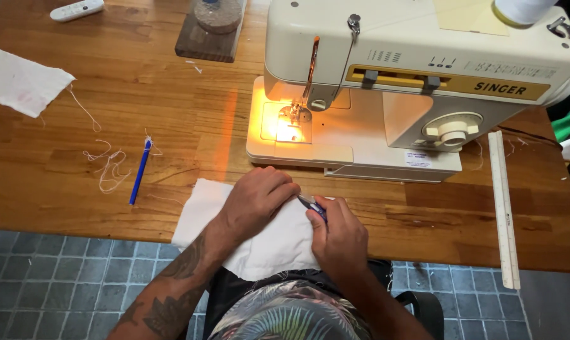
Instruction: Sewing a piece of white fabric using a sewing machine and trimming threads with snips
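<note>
While both hands work at the tabletop's (77, 189) near edge, a white cloth (266, 242) lies flat under them, its front part hanging off that edge.

Sewing machine (417, 94) stands toward the far right, lamp lit. Long ruler (504, 208) lies along the right edge; a cloth scrap (20, 82) sits at the left edge, a blue pen (140, 171) left of centre. Left hand (256, 201) presses the cloth, fingers together and curled. Right hand (341, 236) has fingers clamped on a small blue tool (315, 205) touching the cloth. The cloth looks light, soft and limp, likely to slide on wood; best pinned flat or pinched at an edge.
</note>
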